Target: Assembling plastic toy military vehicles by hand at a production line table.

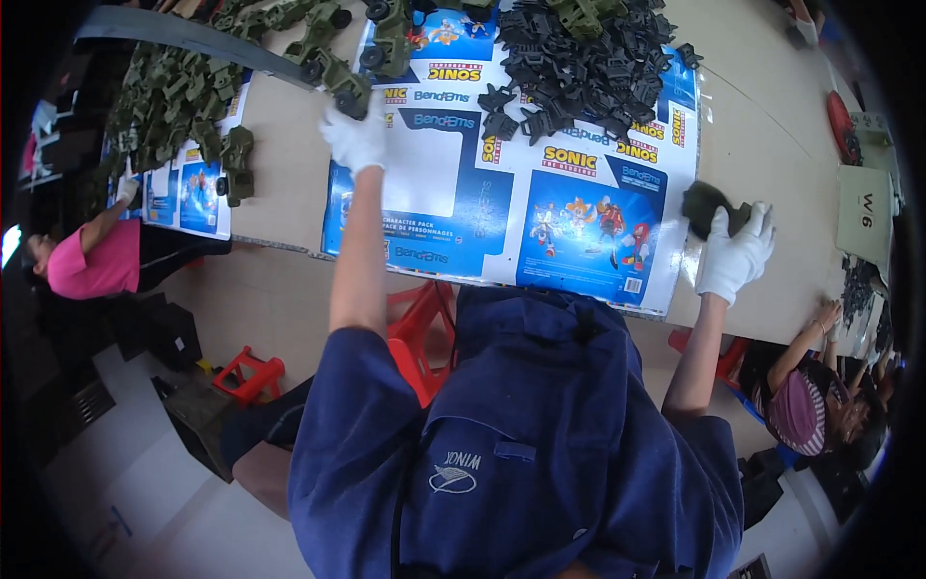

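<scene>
As two white-gloved hands reach over the table (772, 87), the left hand (355, 143) meets the near end of one green truck (349, 100) at the sheet's left edge; its fingers are blurred, and whether they pinch cannot be told. The right hand (738, 249) is at one dark green part (704, 208), just right of the sheet (424, 174); thumb and fingers stand apart about the part's end, their grip unclear. Black parts (569, 77), overlapping and too many to count, form one heap on the sheet's far side; further trucks (178, 106) crowd the upper left. Beige and smooth, the table stands above a pale floor (289, 289) with at least two red stools (249, 374). One pale box (863, 212), its inside hidden, stands at right.
</scene>
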`<state>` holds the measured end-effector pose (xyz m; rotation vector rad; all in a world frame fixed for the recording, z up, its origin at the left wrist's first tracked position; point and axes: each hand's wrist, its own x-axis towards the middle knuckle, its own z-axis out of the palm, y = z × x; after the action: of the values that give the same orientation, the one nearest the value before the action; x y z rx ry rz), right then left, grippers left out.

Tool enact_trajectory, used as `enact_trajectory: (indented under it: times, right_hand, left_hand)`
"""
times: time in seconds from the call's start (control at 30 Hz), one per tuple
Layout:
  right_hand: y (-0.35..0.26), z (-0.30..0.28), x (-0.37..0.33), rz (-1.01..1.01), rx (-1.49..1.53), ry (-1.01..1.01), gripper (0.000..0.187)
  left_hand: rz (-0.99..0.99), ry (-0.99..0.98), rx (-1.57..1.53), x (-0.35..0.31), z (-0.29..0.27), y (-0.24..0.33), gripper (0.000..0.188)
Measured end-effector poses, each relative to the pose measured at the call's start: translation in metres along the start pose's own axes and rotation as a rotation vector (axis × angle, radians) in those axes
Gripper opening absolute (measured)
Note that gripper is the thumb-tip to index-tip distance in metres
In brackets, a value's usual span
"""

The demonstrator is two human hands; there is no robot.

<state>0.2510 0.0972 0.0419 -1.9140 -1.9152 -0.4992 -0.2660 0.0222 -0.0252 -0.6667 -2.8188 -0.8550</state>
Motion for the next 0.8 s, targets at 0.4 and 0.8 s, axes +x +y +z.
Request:
enact_trajectory:
  times: [0.4, 0.8]
  right_hand:
    - [-0.264, 0.05, -0.023, -0.475, 0.577, -0.75, 0.05]
    - [-0.146, 0.045, -0.059, -0.615, 0.605, -0.697, 0.041]
  left_hand:
    - [-0.263, -0.517, -0.841, -0.004, 0.011, -0.067, 0.053]
    - [-0.521, -1.141, -1.274, -0.22, -0.066, -0.05, 0.067]
